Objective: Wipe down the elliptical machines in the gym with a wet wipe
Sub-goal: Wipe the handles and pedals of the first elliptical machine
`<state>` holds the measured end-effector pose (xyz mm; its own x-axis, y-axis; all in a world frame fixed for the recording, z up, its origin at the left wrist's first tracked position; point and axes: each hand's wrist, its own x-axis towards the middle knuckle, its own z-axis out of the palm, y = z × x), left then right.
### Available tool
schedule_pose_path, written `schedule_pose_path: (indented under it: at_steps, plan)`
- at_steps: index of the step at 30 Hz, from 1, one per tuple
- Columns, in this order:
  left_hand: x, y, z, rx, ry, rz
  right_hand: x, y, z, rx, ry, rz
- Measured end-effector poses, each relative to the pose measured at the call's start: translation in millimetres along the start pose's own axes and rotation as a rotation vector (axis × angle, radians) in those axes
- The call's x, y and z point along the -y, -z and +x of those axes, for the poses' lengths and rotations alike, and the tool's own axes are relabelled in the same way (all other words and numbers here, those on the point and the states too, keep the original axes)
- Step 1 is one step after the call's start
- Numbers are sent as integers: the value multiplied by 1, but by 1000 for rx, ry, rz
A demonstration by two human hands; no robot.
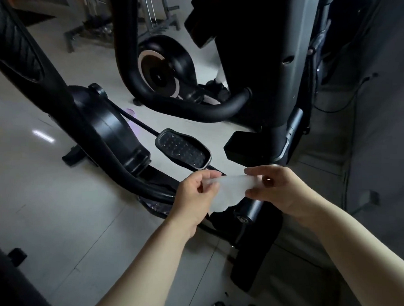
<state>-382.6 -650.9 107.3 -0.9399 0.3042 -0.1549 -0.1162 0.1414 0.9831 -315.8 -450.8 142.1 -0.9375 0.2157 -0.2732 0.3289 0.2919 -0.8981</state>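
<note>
- Wipe [231,190]: white, thin; stretched in the air between my hands, above the elliptical [111,134]; touched no part of it.
- Left hand [197,195]: thumb and fingers pinched on the wipe's left edge; right hand [277,188]: pinched on its right edge.
- Step, as I judged it: spreading the wipe; wiping not begun.
- Next move called for: one hand to take the wipe flat and press it to a near surface, likely the pedal [183,151].

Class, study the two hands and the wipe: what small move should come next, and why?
Probably gather the wet wipe into one hand and lower it onto the studded pedal. Both the left hand and right hand pinch the wipe, spread between them in the air, not yet on the machine; the pedal lies just beyond it.
</note>
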Motion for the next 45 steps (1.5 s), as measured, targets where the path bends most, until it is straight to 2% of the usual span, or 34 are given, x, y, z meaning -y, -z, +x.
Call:
schedule_pose_path:
  at_steps: [2, 4, 6, 8, 12, 16, 20, 23, 25, 28, 30, 33, 36, 38, 40, 42, 45]
  plan:
    - [-5, 0, 0, 10, -60, 148, -3, 3, 1, -96, 89, -257]
    - [-7, -2, 1, -17, -188, 326, -7, 6, 1, -140, 209, -406]
    - [-6, -5, 4, 0, -282, 439, -13, 6, 2, -94, 297, -438]
    - [-7, -9, 6, 62, -283, 427, -18, 4, 4, -14, 279, -427]
    - [-7, -21, 8, 49, -147, 334, -25, -4, 6, 12, 196, -300]
    - [11, -31, 3, -71, 23, 200, -44, -10, 2, 59, -71, 20]
    - [29, -39, -1, -76, 178, 119, -63, -9, -1, 158, -204, -18]
    - [34, -44, 2, -21, 238, 82, -69, -3, 7, 112, -235, 143]
    - [34, -50, 4, -16, 201, 144, -69, 1, 15, 0, -237, 167]
    - [40, -60, 7, -44, 114, 248, -71, 1, 25, -92, -169, -78]
    - [44, -63, 8, -89, 50, 337, -73, -2, 25, -111, -126, -128]
    - [53, -59, 12, -138, -67, 457, -74, -9, 19, -33, -22, -206]
    - [65, -50, 12, -156, -152, 610, -79, -22, 20, 65, 127, -556]
    - [72, -48, 10, -168, -195, 706, -78, -33, 18, 90, 143, -584]
    - [78, -50, 5, -252, -297, 797, -74, -42, 15, 110, 197, -600]
    - [81, -58, -2, -306, -387, 770, -72, -45, 13, 123, 271, -640]
    - [85, -74, -11, -138, -358, 680, -74, -39, 12, 51, 270, -653]
